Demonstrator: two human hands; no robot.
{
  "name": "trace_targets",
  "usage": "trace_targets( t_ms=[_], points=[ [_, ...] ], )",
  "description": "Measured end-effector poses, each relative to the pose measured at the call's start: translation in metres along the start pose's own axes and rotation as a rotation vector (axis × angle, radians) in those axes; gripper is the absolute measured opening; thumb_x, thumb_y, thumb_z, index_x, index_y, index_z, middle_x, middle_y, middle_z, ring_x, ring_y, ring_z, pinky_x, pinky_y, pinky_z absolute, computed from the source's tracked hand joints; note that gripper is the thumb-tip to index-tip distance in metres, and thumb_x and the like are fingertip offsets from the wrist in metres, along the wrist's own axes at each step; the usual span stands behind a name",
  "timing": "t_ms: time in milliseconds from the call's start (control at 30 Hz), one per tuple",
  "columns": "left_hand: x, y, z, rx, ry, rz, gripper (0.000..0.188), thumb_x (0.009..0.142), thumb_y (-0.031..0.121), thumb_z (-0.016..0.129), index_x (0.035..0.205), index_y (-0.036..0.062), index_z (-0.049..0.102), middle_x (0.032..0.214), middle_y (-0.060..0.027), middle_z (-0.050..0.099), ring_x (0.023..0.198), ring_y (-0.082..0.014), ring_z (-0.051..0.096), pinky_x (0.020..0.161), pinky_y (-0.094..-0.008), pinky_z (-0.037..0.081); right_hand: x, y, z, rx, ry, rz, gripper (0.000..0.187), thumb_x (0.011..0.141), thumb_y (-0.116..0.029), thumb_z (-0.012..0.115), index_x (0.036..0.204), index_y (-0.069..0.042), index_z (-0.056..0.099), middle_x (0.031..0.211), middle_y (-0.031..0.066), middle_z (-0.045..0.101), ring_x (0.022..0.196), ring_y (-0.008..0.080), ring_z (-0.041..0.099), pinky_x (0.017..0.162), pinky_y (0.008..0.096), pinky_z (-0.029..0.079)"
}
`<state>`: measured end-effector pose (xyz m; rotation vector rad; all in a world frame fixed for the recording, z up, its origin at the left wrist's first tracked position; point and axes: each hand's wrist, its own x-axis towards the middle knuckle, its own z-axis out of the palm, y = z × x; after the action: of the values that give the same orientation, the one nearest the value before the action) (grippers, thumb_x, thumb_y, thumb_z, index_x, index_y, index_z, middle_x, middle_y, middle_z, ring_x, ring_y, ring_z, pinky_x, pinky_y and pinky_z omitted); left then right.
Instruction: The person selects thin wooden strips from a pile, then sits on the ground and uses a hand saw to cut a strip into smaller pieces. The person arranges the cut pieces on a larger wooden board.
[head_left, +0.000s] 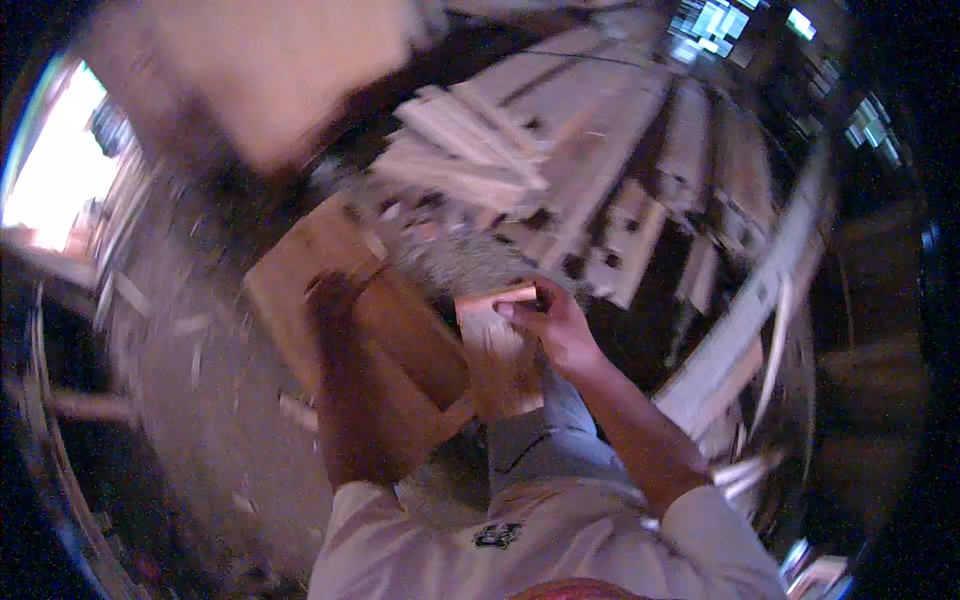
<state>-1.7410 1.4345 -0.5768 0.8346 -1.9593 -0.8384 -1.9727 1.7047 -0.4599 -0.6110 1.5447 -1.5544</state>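
My right hand (560, 325) is closed on the upper edge of a short wooden board (497, 350), thumb on its face and fingers behind the edge. The board hangs in front of my legs, its top edge lit brightly. My left hand (335, 300) is dark and blurred, over a larger brown wooden piece (290, 265) with angled faces, like a box or joined boards. I cannot make out whether its fingers grip that piece or only rest on it. The lower part of the brown piece passes beside my left forearm.
Several sawn boards and offcuts (470, 140) lie piled ahead. A long pale beam (745, 325) slants along the right. A large tan panel (290, 70) is at the upper left. Wood scraps litter the floor (200, 370) on the left, near a bright opening (60, 160).
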Motion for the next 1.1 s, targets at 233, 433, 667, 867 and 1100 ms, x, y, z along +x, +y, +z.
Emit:
trace_targets(
  t_ms=[233,433,667,867,1100],
  points=[
    [-0.012,-0.012,-0.012,0.049,-0.153,0.054,0.032,0.089,0.025,0.074,0.098,-0.0048,0.072,0.087,-0.0147,0.069,0.082,-0.0281,0.066,0.074,-0.0381,0.052,-0.226,0.009,-0.257,0.125,0.746,-0.088,0.034,0.082,-0.008,0.074,0.115,-0.003,0.064,0.104,0.0083,0.070,0.095,0.0187,0.067,0.086,0.0330,0.054],
    [0.011,0.011,-0.033,0.151,-0.128,0.217,0.035,0.094,0.030,0.070,0.100,-0.0051,0.072,0.086,-0.0152,0.069,0.083,-0.0288,0.065,0.076,-0.0398,0.051,-0.486,0.044,-0.379,0.571,1.393,-0.437,0.031,0.091,-0.023,0.070,0.116,-0.005,0.069,0.111,0.0071,0.070,0.106,0.0225,0.064,0.097,0.0376,0.048],
    [-0.026,0.150,0.016,0.313,-0.103,0.254,0.046,0.100,0.038,0.062,0.115,-0.0052,0.070,0.094,-0.0190,0.069,0.089,-0.0308,0.063,0.082,-0.0431,0.048,-0.733,0.307,-0.419,0.916,2.108,-0.105,0.033,0.091,-0.034,0.071,0.115,-0.013,0.066,0.108,0.0068,0.068,0.089,0.0246,0.065,0.072,0.0399,0.053],
    [-0.066,0.197,0.086,0.229,-0.110,0.305,0.041,0.103,0.031,0.060,0.115,-0.0080,0.063,0.107,-0.0206,0.065,0.097,-0.0324,0.062,0.090,-0.0409,0.048,-0.753,0.464,-0.362,1.181,1.931,-0.366,0.025,0.097,-0.024,0.060,0.117,-0.009,0.062,0.109,0.0098,0.069,0.092,0.0279,0.068,0.075,0.0486,0.058],
    [-0.159,0.235,0.169,0.024,-0.271,0.317,0.029,0.102,0.019,0.063,0.117,-0.0049,0.061,0.107,-0.0178,0.063,0.095,-0.0274,0.062,0.085,-0.0380,0.051,-0.766,0.435,-0.375,0.758,2.398,0.378,0.040,0.082,-0.034,0.079,0.108,-0.004,0.072,0.104,0.0128,0.070,0.089,0.0270,0.062,0.081,0.0434,0.048]
  ],
)
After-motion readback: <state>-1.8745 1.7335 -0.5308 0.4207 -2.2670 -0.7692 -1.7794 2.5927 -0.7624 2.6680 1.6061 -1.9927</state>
